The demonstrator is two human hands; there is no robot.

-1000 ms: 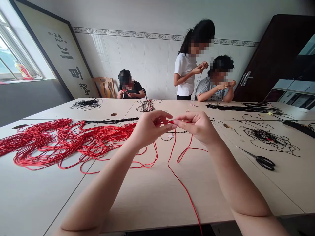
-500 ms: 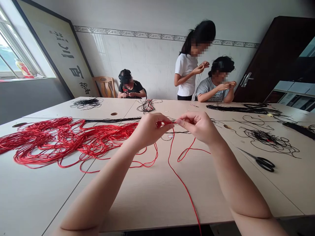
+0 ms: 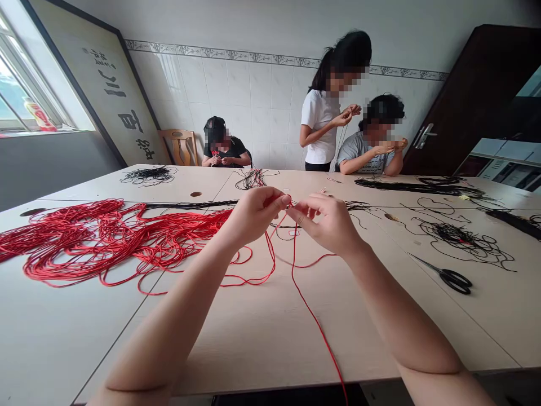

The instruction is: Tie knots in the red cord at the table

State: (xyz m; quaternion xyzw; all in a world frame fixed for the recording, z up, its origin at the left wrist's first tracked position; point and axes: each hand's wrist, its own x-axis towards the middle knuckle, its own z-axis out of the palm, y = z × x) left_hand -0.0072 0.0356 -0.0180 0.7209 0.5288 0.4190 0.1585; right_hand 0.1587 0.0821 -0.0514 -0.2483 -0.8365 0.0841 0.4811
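My left hand (image 3: 252, 215) and my right hand (image 3: 327, 224) are raised over the pale table (image 3: 262, 332), fingertips almost touching. Both pinch a thin red cord (image 3: 315, 321) between thumb and forefinger. The cord hangs from the pinch, loops on the tabletop and runs off the near edge. A big heap of red cords (image 3: 101, 239) lies to the left of my left hand.
Black scissors (image 3: 450, 277) lie to the right. Tangles of black cord (image 3: 460, 237) spread over the right and far side. Three other people work with cords at the far edge. A dark cabinet (image 3: 477, 96) stands at the right and a wooden chair (image 3: 180, 148) at the back.
My hands have drawn closer together and my right hand has dropped slightly. The loop of red cord under my right hand has shifted left and flattened on the table.
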